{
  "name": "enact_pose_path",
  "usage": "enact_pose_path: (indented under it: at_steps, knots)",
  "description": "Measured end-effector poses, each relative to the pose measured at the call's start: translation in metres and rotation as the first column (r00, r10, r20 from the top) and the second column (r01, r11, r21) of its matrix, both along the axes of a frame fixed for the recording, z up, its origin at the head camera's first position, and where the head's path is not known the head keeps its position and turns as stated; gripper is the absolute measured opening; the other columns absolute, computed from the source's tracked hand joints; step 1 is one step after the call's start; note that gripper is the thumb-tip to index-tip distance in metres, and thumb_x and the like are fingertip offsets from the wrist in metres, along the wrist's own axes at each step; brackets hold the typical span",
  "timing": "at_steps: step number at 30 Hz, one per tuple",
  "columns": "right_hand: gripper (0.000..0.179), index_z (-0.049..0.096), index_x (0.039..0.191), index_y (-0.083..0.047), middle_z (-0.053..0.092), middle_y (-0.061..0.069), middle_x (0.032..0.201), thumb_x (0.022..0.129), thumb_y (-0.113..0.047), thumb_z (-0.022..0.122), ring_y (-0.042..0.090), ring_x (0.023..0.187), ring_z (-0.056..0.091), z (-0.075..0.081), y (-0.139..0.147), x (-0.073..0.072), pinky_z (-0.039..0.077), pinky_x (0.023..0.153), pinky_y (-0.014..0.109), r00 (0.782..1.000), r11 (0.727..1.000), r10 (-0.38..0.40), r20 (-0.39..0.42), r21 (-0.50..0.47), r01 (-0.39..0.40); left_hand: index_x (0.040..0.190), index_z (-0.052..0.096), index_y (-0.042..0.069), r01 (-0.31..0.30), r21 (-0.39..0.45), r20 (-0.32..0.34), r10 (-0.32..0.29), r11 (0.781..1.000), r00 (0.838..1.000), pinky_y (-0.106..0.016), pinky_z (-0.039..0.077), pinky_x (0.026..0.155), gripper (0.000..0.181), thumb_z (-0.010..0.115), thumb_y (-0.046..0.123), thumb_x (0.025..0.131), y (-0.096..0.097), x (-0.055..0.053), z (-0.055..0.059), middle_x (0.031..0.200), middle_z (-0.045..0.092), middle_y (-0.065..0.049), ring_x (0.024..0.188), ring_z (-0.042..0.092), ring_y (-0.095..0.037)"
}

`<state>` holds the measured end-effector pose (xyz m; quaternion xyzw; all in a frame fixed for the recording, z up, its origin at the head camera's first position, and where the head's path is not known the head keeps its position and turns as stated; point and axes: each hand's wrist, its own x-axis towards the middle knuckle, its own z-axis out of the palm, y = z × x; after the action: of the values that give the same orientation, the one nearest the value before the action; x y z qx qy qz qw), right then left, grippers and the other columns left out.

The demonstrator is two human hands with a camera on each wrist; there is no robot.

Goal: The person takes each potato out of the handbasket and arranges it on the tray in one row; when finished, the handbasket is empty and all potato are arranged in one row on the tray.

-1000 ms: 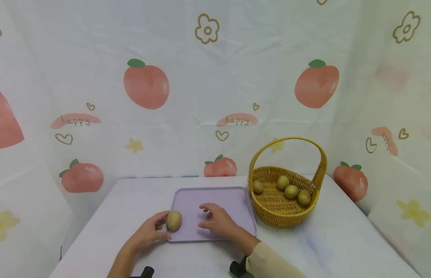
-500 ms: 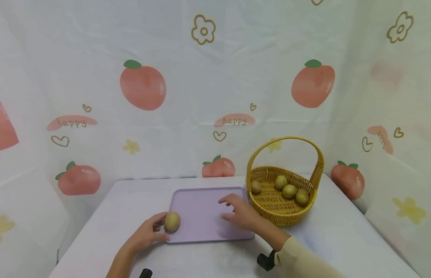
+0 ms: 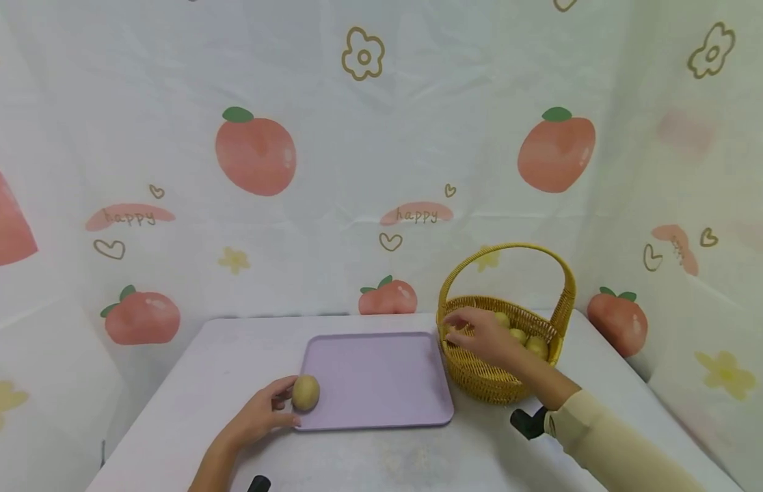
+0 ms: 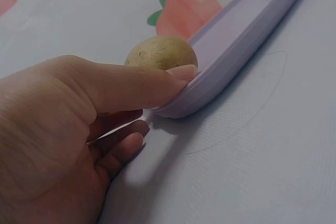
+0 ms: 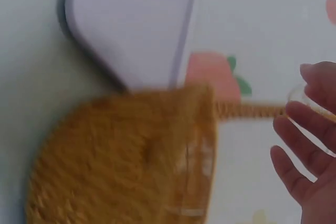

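A single potato (image 3: 305,393) lies on the lilac tray (image 3: 375,383), by its front left corner. My left hand (image 3: 264,413) rests beside it, thumb at the tray's rim in the left wrist view and the other fingers loosely bent. Whether the hidden index finger touches the potato (image 4: 161,52) is unclear. Over the left part of the yellow wicker basket (image 3: 486,389) is my right hand (image 3: 483,335), fingers spread and holding nothing in the right wrist view. Several potatoes (image 3: 537,346) sit in the basket, partly covered by this hand and forearm.
The basket's tall arched handle (image 3: 511,246) rises behind my right hand. A white cloth covers the table (image 3: 246,355), and a printed curtain (image 3: 332,260) hangs at the back and sides. The tray stands just left of the basket.
My right hand has moved right and away from me, from above the tray to over the basket. The left hand and the potato beside it have stayed in place.
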<state>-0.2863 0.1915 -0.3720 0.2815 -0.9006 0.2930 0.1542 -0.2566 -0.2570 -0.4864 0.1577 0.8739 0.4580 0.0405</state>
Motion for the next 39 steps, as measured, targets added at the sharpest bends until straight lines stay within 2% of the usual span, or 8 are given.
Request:
enact_pose_path:
  at_steps: [7,11,15,23,29,34,37,39]
  knots:
    - [0.02,0.068,0.108,-0.004,0.068,0.004,0.095,0.09,-0.012,0.069,0.019,0.086,0.062,0.01,0.034,-0.022,0.054,0.076,0.041,0.996,0.994,-0.081,0.042,0.076,0.078,0.141,0.044,-0.004,0.01,0.002,-0.003,-0.01,1.0,1.0,-0.047,0.046,0.096,0.084,0.085,0.019,0.072,-0.001,0.001,0.0,0.132,0.053,-0.025,0.114,0.054,-0.037]
    - [0.022,0.067,0.11,-0.003,0.068,0.005,0.094,0.091,-0.014,0.068,0.022,0.086,0.063,0.01,0.048,-0.035,0.053,0.075,0.043,0.991,0.988,-0.118,0.062,0.107,0.111,0.141,0.044,-0.004,0.011,0.0,-0.006,-0.011,1.0,1.0,-0.048,0.046,0.095,0.083,0.084,0.02,0.073,0.0,0.002,0.0,0.131,0.053,-0.026,0.112,0.055,-0.037]
    - [0.027,0.065,0.113,0.0,0.068,0.012,0.1,0.091,-0.015,0.068,0.029,0.091,0.063,0.005,0.06,-0.049,0.053,0.077,0.046,0.982,0.982,-0.152,0.115,0.128,0.138,0.14,0.046,-0.003,0.006,-0.012,-0.009,-0.006,1.0,1.0,-0.048,0.046,0.095,0.082,0.084,0.023,0.073,0.0,0.003,0.0,0.132,0.053,-0.024,0.113,0.055,-0.037]
    - [0.042,0.059,0.124,0.002,0.057,0.028,0.122,0.093,-0.026,0.067,0.044,0.108,0.055,-0.01,0.08,-0.071,0.049,0.085,0.055,0.941,0.969,-0.242,0.238,0.113,0.221,0.139,0.048,0.0,-0.025,-0.019,-0.002,0.024,1.0,1.0,-0.051,0.045,0.096,0.082,0.085,0.026,0.071,0.001,0.001,0.0,0.136,0.052,-0.023,0.116,0.054,-0.038]
    - [0.052,0.05,0.132,0.006,0.047,0.034,0.133,0.095,-0.027,0.064,0.05,0.118,0.046,-0.024,0.09,-0.074,0.044,0.09,0.059,0.891,0.956,-0.294,0.345,0.104,0.275,0.14,0.047,-0.001,-0.017,-0.016,0.004,0.017,1.0,1.0,-0.05,0.045,0.096,0.082,0.085,0.025,0.072,0.0,0.001,-0.001,0.133,0.054,-0.023,0.112,0.056,-0.036]
    - [0.057,0.047,0.134,0.008,0.046,0.035,0.133,0.095,-0.029,0.064,0.052,0.119,0.045,-0.033,0.093,-0.077,0.042,0.094,0.06,0.876,0.96,-0.28,0.393,0.1,0.262,0.14,0.047,-0.001,-0.006,-0.007,0.01,0.006,1.0,1.0,-0.05,0.045,0.096,0.081,0.085,0.023,0.072,0.0,0.001,-0.001,0.134,0.054,-0.023,0.112,0.056,-0.035]
    - [0.055,0.047,0.134,0.01,0.047,0.036,0.132,0.093,-0.024,0.065,0.053,0.119,0.044,-0.035,0.093,-0.079,0.041,0.095,0.06,0.876,0.968,-0.252,0.411,0.105,0.23,0.14,0.047,-0.001,-0.01,0.001,0.014,0.01,1.0,1.0,-0.05,0.045,0.096,0.082,0.085,0.022,0.071,0.0,0.001,-0.001,0.133,0.054,-0.023,0.112,0.056,-0.035]
    - [0.055,0.046,0.135,0.009,0.046,0.035,0.134,0.091,-0.019,0.065,0.052,0.121,0.043,-0.037,0.093,-0.081,0.039,0.097,0.06,0.853,0.973,-0.231,0.468,0.088,0.215,0.14,0.046,-0.002,-0.01,0.003,0.012,0.01,1.0,1.0,-0.05,0.045,0.096,0.082,0.085,0.021,0.071,-0.001,0.001,-0.001,0.132,0.054,-0.024,0.111,0.056,-0.035]
